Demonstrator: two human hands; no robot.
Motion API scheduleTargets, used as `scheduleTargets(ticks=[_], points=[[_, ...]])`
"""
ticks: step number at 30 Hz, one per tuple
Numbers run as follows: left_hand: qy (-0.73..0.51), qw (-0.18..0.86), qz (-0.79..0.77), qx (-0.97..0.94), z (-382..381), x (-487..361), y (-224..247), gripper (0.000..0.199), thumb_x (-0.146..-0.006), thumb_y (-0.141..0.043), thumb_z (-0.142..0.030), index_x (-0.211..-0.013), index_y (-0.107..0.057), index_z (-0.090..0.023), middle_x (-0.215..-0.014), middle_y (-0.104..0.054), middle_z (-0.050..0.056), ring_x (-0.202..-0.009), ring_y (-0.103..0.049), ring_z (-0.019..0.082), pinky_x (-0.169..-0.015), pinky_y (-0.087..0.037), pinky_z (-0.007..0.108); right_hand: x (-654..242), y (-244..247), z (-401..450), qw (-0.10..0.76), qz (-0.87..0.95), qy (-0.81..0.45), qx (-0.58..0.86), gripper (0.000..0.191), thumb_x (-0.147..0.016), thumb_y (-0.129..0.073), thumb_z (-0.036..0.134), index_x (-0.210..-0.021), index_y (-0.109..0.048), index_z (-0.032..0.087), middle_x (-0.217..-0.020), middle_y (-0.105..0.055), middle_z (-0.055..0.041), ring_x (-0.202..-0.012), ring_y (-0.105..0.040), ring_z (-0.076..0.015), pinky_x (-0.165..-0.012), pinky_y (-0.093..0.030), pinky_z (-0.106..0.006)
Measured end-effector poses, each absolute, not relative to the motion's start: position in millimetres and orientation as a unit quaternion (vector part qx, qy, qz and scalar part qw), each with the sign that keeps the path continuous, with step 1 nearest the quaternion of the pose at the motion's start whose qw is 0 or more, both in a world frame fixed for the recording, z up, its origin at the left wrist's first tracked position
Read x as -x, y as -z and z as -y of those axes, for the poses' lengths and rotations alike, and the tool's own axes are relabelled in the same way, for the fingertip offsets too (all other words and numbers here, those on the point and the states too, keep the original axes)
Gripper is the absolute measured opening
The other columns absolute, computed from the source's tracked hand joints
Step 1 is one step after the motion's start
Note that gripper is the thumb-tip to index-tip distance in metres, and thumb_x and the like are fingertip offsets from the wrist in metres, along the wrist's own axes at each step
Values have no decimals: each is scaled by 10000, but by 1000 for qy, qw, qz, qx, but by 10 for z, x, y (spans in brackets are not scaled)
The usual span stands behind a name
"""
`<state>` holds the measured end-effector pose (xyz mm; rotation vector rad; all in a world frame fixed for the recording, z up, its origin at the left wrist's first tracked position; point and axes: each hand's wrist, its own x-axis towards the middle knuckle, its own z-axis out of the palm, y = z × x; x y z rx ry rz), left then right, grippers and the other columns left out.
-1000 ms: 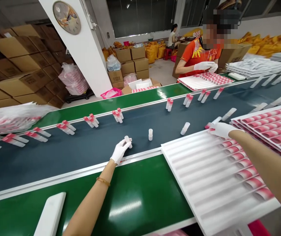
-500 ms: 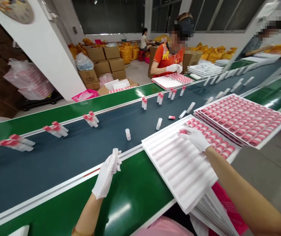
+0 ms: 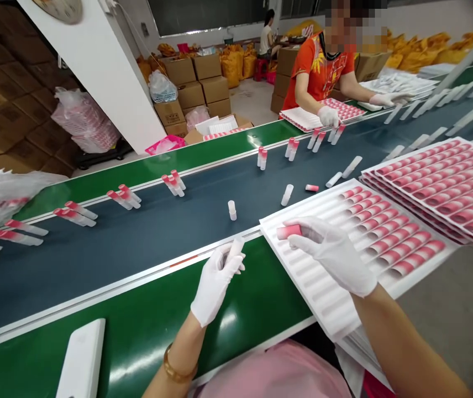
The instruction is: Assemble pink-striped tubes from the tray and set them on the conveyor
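Note:
My left hand (image 3: 215,284), in a white glove, grips a frosted white tube (image 3: 235,247) above the near rim of the belt. Between the thumb and fingers of my gloved right hand (image 3: 338,255) is a pink-and-white cap (image 3: 288,231), held over the white ridged tray (image 3: 309,293). Rows of similar caps (image 3: 400,235) fill the tray's right part, while grooves show bare on its left. On the belt nearby stand two whitish tubes (image 3: 231,210), and a loose pink cap (image 3: 311,188) lies beside more tubes.
The dark conveyor belt (image 3: 108,265) carries clusters of pink-topped tubes (image 3: 173,183) along its far side. Stacked full trays (image 3: 443,182) sit at right. Across the belt, a co-worker in orange (image 3: 323,72) handles tubes. A white slab-like object (image 3: 81,359) lies at lower left.
My right hand has drawn back from the capped rows with a cap clear of the tray. My left hand still holds its tube. The co-worker's hands have parted, one reaching tubes on the belt.

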<state>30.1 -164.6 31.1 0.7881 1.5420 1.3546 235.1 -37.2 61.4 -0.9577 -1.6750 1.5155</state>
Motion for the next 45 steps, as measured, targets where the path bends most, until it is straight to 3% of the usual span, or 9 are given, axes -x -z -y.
scheduleTargets(ticks=[4, 9, 13, 23, 30, 34, 38, 42, 45], points=[[-530, 429, -640, -353, 1669, -370, -258, 417, -899, -624, -470, -1205, -620, -187, -980, -642, 49, -700, -514, 147, -702, -452, 291, -2246, -685, 538, 358, 684, -544, 328, 213, -879, -715, 234, -1090, -699, 257, -1081, -688, -18, -1033, -652, -200, -894, -548, -307], [-514, 378, -630, -443, 1662, -438, -162, 383, -929, -568, -490, -1180, -677, -223, -1034, -662, 81, -909, -587, 236, -861, -474, 346, -2088, -918, 753, 316, 829, -376, 266, 213, -882, -645, 61, -1018, -648, 225, -967, -616, 1, -895, -590, -152, -791, -494, -267], [-541, 388, -601, -443, 1645, -496, -60, 472, -881, -596, -576, -1179, -689, -222, -1070, -662, 98, -1023, -590, 292, -887, -487, 364, -2019, -1064, 843, 269, 876, -302, 263, 151, -946, -524, 49, -881, -576, 175, -944, -572, -24, -835, -571, -159, -715, -459, -279], [-566, 395, -590, -418, 1620, -583, 167, 494, -857, -602, -627, -1134, -701, -230, -982, -659, 78, -1000, -598, 283, -881, -502, 377, -2141, -1031, 799, 281, 860, -330, 270, 168, -975, -536, 113, -822, -510, 178, -855, -521, 5, -736, -513, -120, -659, -400, -231], [-524, 430, -589, -441, 1582, -638, -7, 452, -853, -602, -624, -1019, -731, -224, -962, -661, 84, -909, -602, 276, -816, -514, 374, -2221, -1044, 656, 248, 843, -395, 268, 221, -900, -607, 53, -752, -503, 181, -767, -492, 39, -694, -474, -105, -670, -372, -221], [-483, 445, -602, -454, 1553, -684, -167, 447, -858, -658, -500, -1236, -667, -261, -1079, -670, 79, -956, -612, 270, -855, -507, 366, -2267, -1013, 595, 233, 809, -443, 308, 218, -867, -666, 81, -746, -526, 196, -763, -520, 57, -705, -503, -106, -674, -383, -231], [-387, 398, -666, -498, 1567, -675, -210, 300, -894, -623, -450, -1116, -726, -278, -921, -687, 49, -831, -595, 232, -775, -479, 339, -2231, -840, 539, 196, 788, -483, 326, 146, -882, -631, 137, -801, -551, 229, -783, -548, 52, -702, -528, -129, -665, -425, -258], [-373, 388, -667, -515, 1493, -595, -205, 256, -897, -621, -452, -999, -749, -256, -847, -674, 28, -777, -580, 203, -732, -460, 306, -2120, -616, 463, 192, 781, -499, 324, 29, -924, -573, 259, -898, -584, 256, -844, -595, 26, -746, -583, -156, -744, -518, -294], [-415, 354, -671, -502, 1176, -286, -215, 246, -889, -626, -437, -945, -736, -225, -869, -680, 25, -798, -603, 197, -738, -473, 288, -2134, -520, 362, 178, 765, -529, 320, 302, -936, -574, 364, -1234, -576, 317, -1097, -653, -1, -961, -658, -180, -910, -561, -330]])
